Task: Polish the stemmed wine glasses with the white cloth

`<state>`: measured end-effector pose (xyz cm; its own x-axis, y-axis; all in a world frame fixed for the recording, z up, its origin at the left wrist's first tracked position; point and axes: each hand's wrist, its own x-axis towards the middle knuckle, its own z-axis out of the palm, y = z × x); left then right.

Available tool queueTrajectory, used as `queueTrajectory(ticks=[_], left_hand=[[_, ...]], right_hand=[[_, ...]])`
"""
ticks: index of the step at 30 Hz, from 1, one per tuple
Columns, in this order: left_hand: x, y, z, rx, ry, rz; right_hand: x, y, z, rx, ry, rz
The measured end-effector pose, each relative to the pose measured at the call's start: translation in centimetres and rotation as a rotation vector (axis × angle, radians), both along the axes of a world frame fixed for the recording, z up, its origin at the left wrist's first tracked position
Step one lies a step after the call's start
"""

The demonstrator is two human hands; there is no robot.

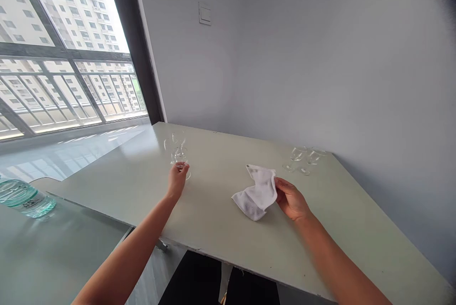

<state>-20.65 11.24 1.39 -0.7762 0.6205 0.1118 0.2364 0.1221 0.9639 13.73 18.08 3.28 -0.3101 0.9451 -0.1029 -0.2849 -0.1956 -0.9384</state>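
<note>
The left hand (177,181) grips a clear glass (181,155) toward the far left corner of the table (210,229), while the right hand (292,201) pinches a pale cloth (258,195) by its right side — between the hands, nearer the front edge than the glass.

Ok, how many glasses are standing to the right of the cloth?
2: a left glass and a right glass, close together beyond the right hand, near the wall. None looks hidden.
</note>
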Motion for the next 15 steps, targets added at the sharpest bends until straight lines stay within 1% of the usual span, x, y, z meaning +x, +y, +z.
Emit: queueTrajectory(ticks=[2,5,8,10,11,13,15], left_hand=[[2.0,0.4,0.4,-0.064,0.097,-0.136],[5.1,1.3,1.0,-0.139,0.284,-0.295],[8.2,2.6,1.4,-0.166,0.513,-0.408],[10.0,3.3,1.5,-0.160,0.636,-0.473],[10.8,3.6,1.6,-0.155,0.688,-0.504],[11.7,3.9,1.7,-0.153,0.779,-0.548],[11.9,3.8,1.7,-0.150,0.855,-0.578]], right_hand=[[0.1,0.1,0.2,0.025,0.053,-0.113],[-0.2,0.0,1.5,0.086,0.111,-0.282],[-1.8,-0.6,3.4,0.176,0.131,-0.340],[-3.5,-1.6,4.2,0.257,0.090,-0.330],[-4.4,-2.1,4.3,0.322,0.029,-0.298],[-5.9,-3.2,4.0,0.522,-0.174,-0.196],[-6.6,-3.8,3.4,0.758,-0.410,-0.112]])
